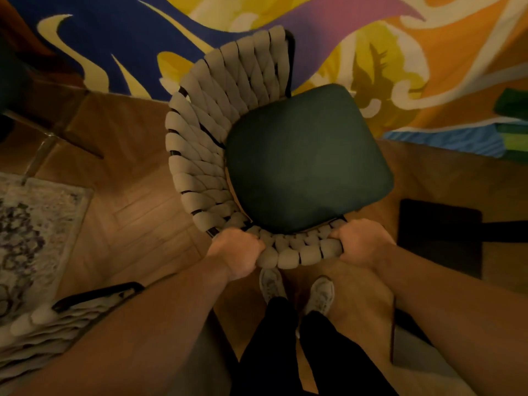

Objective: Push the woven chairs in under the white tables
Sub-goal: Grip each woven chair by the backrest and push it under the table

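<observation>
Two hands (238,251) (361,244) on chunky (braided) chair-back (297,254)

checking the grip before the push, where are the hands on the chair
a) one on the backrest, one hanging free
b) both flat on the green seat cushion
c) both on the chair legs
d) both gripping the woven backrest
d: the left hand and the right hand each curl round the top edge of the woven backrest, one at each end, and the green seat cushion lies beyond them.
</observation>
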A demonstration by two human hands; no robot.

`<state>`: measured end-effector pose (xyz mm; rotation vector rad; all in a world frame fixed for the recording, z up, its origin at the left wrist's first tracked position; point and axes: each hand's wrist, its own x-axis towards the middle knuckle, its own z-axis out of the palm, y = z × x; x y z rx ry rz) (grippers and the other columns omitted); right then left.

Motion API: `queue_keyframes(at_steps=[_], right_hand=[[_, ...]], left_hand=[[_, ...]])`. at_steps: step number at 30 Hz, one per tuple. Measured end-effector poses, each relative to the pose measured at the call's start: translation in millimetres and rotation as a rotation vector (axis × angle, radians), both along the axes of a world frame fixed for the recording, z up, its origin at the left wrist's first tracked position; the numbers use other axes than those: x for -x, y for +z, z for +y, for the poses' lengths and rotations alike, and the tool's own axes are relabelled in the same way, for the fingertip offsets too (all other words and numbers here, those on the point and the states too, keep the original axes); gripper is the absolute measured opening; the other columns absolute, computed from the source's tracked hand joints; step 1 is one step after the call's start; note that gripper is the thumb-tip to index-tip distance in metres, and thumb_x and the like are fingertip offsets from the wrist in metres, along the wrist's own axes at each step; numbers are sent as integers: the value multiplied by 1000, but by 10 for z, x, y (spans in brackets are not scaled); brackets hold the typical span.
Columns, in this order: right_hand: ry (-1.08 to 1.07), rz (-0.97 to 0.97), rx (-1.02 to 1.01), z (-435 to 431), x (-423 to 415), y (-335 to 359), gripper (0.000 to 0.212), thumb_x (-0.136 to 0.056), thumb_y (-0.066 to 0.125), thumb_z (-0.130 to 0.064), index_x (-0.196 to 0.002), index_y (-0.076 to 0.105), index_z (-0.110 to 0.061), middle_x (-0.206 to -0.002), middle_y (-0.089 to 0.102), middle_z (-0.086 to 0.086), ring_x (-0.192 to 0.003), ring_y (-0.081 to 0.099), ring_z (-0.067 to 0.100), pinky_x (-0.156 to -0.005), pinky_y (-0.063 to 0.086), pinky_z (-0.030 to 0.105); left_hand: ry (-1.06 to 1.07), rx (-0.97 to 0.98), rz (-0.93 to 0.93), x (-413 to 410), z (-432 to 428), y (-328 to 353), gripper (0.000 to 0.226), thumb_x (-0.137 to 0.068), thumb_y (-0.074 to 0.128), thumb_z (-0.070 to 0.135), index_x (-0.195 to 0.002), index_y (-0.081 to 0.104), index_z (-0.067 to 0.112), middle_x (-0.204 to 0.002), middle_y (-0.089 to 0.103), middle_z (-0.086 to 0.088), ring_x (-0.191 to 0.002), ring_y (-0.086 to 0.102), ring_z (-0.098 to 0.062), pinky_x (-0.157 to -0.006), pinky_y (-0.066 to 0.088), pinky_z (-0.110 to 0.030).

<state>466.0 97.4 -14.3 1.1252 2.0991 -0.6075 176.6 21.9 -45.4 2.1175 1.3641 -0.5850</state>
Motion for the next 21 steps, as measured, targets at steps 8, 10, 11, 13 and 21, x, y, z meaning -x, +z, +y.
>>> queue_keyframes(at_steps=[8, 10, 11, 13, 21], right_hand=[[-130, -66, 28, -201, -747, 96, 32, -97, 56, -42, -128, 66, -40, -124, 67, -5, -113, 63, 19, -94, 54, 36], [-137, -110, 17, -243, -881, 74, 39, -98, 55, -37, -136, 63, -40, -134, 66, -5, -122, 61, 20, -104, 47, 38], [-145, -146, 13, -262, -923, 61, 40, -100, 53, -36, -139, 61, -37, -139, 64, -3, -127, 59, 21, -109, 43, 40], [-156, -201, 14, -315, -965, 11, 43, -104, 49, -35, -146, 56, -29, -149, 58, 3, -137, 53, 25, -117, 37, 42], [-88, -6, 183, -358, -463, -134, 50, -92, 68, -40, -140, 61, -31, -131, 65, 1, -119, 61, 26, -107, 48, 45]], left_hand=[[-140, 164, 14, -463, 271, 179, 49, -91, 72, 55, -135, 59, 36, -119, 65, 9, -110, 62, -18, -90, 51, -38], [-166, 142, 77, -452, 385, 245, 64, -86, 76, 59, -142, 55, 36, -132, 64, 6, -121, 59, -21, -101, 49, -41], [-190, 137, 132, -417, 458, 281, 75, -83, 78, 61, -148, 51, 35, -140, 61, 4, -130, 55, -23, -112, 43, -44], [-243, 132, 244, -315, 620, 344, 92, -80, 80, 63, -158, 41, 33, -156, 51, 1, -148, 42, -26, -129, 20, -52], [-456, 95, 492, 132, 1365, 256, 125, -71, 78, 72, -169, 10, 36, -178, 13, 1, -164, -3, -29, -130, -5, -61]])
